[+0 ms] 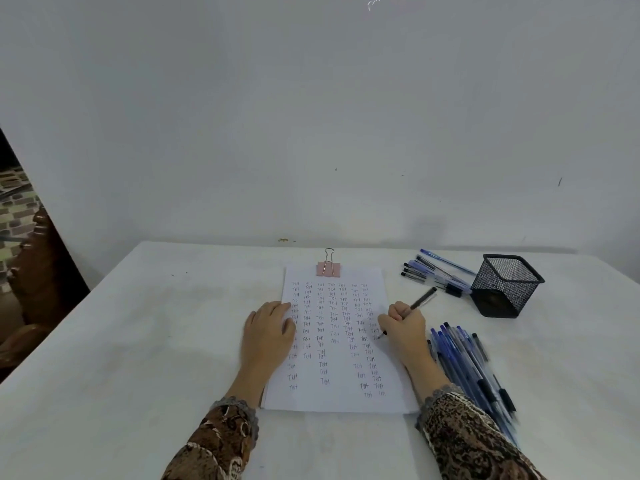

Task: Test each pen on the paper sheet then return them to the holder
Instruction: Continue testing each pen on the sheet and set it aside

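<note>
Black pen (423, 299) pinched in right hand (406, 328), tip seemingly on paper (341, 396).

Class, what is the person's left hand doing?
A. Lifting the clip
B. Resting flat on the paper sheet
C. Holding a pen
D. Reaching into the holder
B: the left hand lies open on the left edge of the paper sheet; the right hand grips the pen.

Paper sheet (337, 341): lying flat, carrying columns of "Test".
Black pen (422, 300): leaning, tip touching sheet's right part.
Holder (505, 285): black mesh, standing upright.
Blue pens (467, 368): lying piled right of sheet.
</note>
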